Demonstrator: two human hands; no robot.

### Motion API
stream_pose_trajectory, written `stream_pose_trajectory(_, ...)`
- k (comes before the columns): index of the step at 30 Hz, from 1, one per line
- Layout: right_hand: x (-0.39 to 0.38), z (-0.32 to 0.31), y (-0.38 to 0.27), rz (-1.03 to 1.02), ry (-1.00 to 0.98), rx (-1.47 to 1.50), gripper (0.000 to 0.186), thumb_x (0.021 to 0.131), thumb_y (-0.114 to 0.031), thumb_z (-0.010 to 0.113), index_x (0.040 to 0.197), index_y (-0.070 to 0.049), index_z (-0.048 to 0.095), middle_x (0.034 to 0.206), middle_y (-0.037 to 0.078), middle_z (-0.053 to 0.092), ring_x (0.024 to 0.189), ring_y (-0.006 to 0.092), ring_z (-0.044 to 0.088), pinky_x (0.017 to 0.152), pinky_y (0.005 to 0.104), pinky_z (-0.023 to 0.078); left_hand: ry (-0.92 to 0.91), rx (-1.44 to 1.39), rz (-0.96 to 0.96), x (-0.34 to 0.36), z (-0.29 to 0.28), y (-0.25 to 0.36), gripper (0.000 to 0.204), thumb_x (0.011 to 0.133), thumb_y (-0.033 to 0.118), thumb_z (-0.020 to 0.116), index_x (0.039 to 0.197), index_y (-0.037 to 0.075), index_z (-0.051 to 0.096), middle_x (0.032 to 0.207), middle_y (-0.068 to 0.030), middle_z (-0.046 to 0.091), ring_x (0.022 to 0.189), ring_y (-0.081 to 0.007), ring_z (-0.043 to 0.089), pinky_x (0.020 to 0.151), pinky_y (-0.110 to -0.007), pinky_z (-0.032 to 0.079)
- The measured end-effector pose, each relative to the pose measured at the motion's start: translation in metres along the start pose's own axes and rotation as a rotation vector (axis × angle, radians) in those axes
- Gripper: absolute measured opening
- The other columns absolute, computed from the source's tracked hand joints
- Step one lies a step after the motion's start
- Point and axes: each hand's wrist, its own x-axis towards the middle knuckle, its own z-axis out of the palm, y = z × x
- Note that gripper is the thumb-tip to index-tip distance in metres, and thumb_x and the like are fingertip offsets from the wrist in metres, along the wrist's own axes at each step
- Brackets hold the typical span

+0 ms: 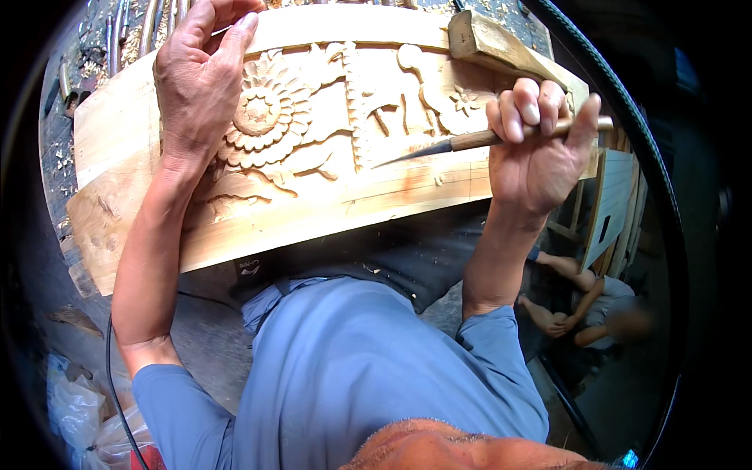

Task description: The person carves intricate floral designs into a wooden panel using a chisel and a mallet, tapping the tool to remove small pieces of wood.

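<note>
I see a pale, relief-carved wooden panel [329,223], its near edge open mid-length. Above its right half, the right hand [540,153] curls fingers around a brown-handled knife [474,140]; near its far edge, the left hand [201,90] bends its fingers, grip unclear. Below its left end: a translucent plastic bag [81,411], contents indistinct.

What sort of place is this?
Likely a woodcarving workshop. A wooden panel with a flower carved in relief fills the work area, the right hand holds a slim pointed tool, and more slender tools lie beyond the panel among wood shavings.
</note>
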Motion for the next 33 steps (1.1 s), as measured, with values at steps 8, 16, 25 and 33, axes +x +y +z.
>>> stream_pose_trajectory(8,-0.047,-0.047,-0.020,-0.093,0.203,-0.219,0.083,0.100,-0.083,0.029,0.091,-0.006,0.059,0.098,0.018,0.066,0.095,0.0304,0.065,0.096,0.0458,0.055,0.072,0.150,0.180,-0.039,-0.006,0.071,0.017,0.103,0.011,0.068,0.116,0.004,0.075,0.107,-0.0116,0.079,0.099,-0.0183,0.076,0.092,-0.029,0.060)
stream_pose_trajectory(16,-0.059,-0.050,-0.009,-0.065,0.210,-0.330,0.095,0.097,-0.087,0.022,0.084,-0.001,0.059,0.078,0.012,0.061,0.070,0.0249,0.059,0.059,0.0312,0.051,-0.143,0.625,0.744,-0.131,0.053,0.118,0.019,0.090,0.013,0.080,0.106,0.004,0.075,0.100,-0.0104,0.076,0.088,-0.0231,0.075,0.074,-0.033,0.058)
stream_pose_trajectory(25,-0.091,-0.038,0.019,0.064,0.467,-0.408,0.095,0.097,-0.086,0.031,0.096,0.000,0.071,0.084,0.009,0.070,0.064,0.0152,0.061,0.059,0.0271,0.050,-0.241,0.524,0.820,-0.145,0.132,0.103,0.033,0.101,0.017,0.061,0.130,0.001,0.063,0.134,-0.0187,0.068,0.120,-0.0301,0.068,0.107,-0.046,0.056)
stream_pose_trajectory(33,-0.081,-0.071,-0.010,0.233,-0.029,-0.379,0.054,0.101,-0.041,0.066,0.113,0.012,0.066,0.086,0.021,0.070,0.068,0.0220,0.068,0.054,0.0294,0.055,-0.371,0.526,0.556,-0.123,0.146,0.086,0.080,0.084,0.046,0.074,0.148,0.002,0.054,0.106,-0.0071,0.062,0.084,-0.0200,0.060,0.066,-0.032,0.050)
